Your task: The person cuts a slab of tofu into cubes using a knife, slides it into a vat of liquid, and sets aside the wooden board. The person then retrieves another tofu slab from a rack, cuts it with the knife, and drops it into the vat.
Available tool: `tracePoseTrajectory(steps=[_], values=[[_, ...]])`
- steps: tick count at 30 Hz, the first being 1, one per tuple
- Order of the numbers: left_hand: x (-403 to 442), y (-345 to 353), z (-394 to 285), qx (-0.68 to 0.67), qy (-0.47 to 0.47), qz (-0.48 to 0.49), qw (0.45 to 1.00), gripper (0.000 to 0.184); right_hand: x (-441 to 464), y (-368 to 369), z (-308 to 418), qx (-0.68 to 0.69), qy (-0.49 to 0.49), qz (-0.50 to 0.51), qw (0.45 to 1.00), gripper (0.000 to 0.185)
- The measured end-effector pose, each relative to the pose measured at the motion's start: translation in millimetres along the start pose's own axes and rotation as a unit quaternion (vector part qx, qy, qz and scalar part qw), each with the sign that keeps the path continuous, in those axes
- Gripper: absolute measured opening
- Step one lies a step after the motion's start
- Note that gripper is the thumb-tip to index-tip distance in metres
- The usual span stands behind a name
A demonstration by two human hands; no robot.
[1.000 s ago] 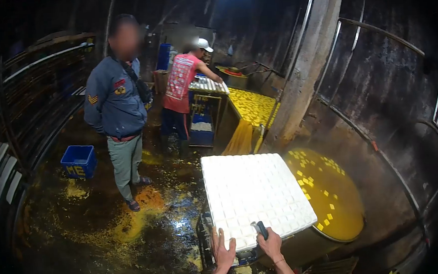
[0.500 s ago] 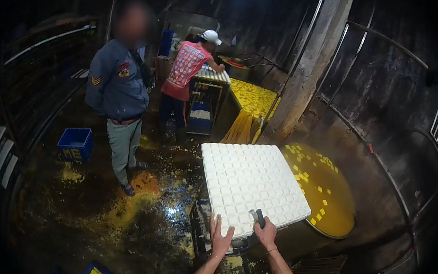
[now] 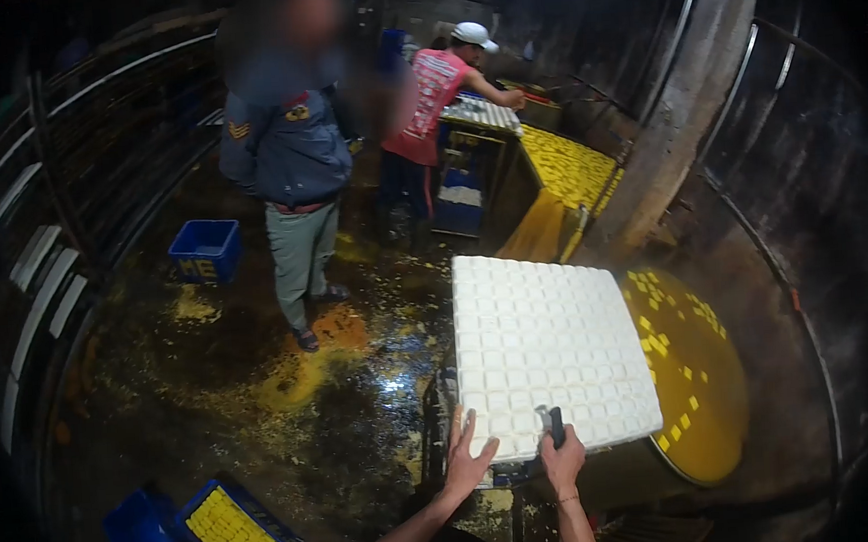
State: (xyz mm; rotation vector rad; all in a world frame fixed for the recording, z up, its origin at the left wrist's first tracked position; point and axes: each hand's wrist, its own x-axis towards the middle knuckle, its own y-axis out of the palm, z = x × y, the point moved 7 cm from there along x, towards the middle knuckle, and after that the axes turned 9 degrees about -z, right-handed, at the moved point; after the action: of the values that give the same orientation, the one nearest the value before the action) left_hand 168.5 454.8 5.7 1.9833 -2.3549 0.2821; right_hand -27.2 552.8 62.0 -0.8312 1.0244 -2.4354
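Observation:
A large white slab, marked in a grid of squares, lies on a stand in front of me. My left hand rests with spread fingers against its near left corner. At the near edge, my right hand is wrapped round the dark handle of a tool; the tool's small metal end touches the slab's surface. Just right of the slab is a round vat of yellow liquid with yellow squares floating in it.
One person stands on the left, facing me. Another person in red leans over a white-topped table beside a yellow-filled basin. Blue crates stand on the wet floor, one holding yellow blocks. A post leans behind the vat.
The view has shifted, bringing more of the lower-left crates into sight. Both hands stay at the slab's near edge, the right still holding the tool. The person in red has leaned further over the table.

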Motion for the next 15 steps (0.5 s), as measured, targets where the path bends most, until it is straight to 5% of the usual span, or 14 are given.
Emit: tracePoseTrajectory(steps=[5,8,10,12,15], values=[[0,2,10,0.020,0.075,-0.011,0.997,0.073,9,-10,-1,0.013,0.021,0.065,0.998,0.024],[5,5,20,0.075,0.115,-0.026,0.990,0.071,19,-3,-25,0.194,0.017,0.059,0.979,0.023],[10,2,19,0.091,0.023,0.015,0.996,0.069,31,-19,-7,0.276,0.157,0.164,0.934,0.028],[18,-2,16,0.124,0.079,0.026,0.989,0.068,33,-31,29,0.471,0.270,0.249,0.802,0.028],[22,-25,10,0.104,0.014,0.023,0.994,0.063,59,-11,75,0.580,0.122,0.208,0.778,0.040]])
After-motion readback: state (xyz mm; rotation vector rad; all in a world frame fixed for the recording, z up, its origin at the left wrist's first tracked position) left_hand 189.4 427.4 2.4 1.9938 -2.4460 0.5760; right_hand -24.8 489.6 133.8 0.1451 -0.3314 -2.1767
